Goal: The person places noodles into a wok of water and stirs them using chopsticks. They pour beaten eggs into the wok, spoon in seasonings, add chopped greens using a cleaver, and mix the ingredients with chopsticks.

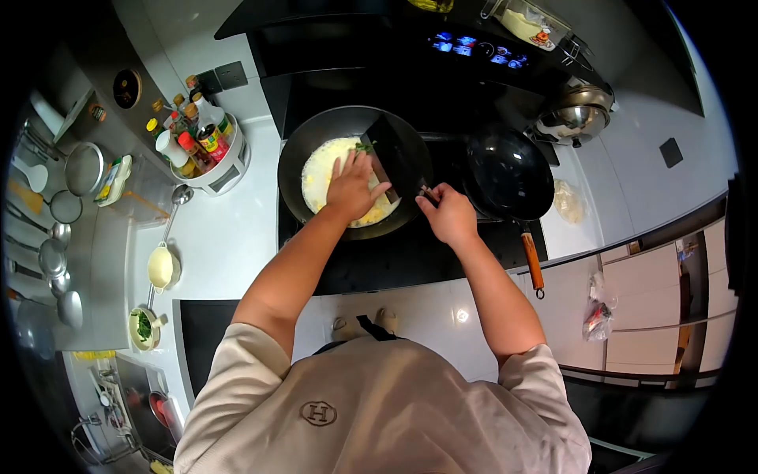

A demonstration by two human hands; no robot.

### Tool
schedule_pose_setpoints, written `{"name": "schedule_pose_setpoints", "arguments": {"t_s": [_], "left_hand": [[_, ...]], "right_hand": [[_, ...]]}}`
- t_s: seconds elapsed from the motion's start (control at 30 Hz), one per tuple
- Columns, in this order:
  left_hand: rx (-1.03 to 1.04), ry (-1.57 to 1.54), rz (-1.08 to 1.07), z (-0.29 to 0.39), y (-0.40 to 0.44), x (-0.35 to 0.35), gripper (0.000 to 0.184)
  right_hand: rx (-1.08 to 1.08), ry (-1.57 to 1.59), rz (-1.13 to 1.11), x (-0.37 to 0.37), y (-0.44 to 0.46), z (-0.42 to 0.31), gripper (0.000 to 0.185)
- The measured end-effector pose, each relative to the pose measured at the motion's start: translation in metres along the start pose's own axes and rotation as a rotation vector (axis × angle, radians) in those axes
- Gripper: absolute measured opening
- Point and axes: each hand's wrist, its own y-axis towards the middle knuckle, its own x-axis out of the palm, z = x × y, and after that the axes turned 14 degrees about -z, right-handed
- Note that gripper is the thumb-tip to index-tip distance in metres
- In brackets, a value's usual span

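In my right hand point(450, 213) is the handle of a dark cleaver point(388, 154), its broad blade tilted over the wok point(294, 150). My left hand point(353, 188) reaches over the wok with its fingers apart, close beside the blade. A few chopped greens point(362, 147) show near the fingertips and the blade; whether they lie on the metal or below it I cannot tell. Pale yellow liquid that looks like beaten egg point(320, 168) spreads across the wok's bottom. Part of it is hidden under my left hand and the cleaver.
A black frying pan point(509, 170) with a wooden handle stands right of the wok. On the left counter are a bottle rack point(225, 174), a ladle point(181, 195), a cream bowl point(163, 267) and a bowl with greens point(144, 327). A steel pot point(580, 118) sits at back right.
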Motion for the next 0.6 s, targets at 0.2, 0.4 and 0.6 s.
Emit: {"name": "schedule_pose_setpoints", "arguments": {"t_s": [0.2,0.4,0.6], "left_hand": [[0.078,-0.013,0.209,0.008,0.01,-0.007,0.073],[0.068,-0.199,0.054,0.008,0.023,0.0,0.078],[0.059,-0.354,0.05,0.019,0.02,-0.006,0.072]], "right_hand": [[-0.033,-0.024,0.01,0.001,0.008,0.013,0.034],[-0.05,0.043,-0.056,-0.013,-0.001,0.01,0.032],[-0.056,0.054,0.04,-0.007,0.0,0.03,0.032]]}}
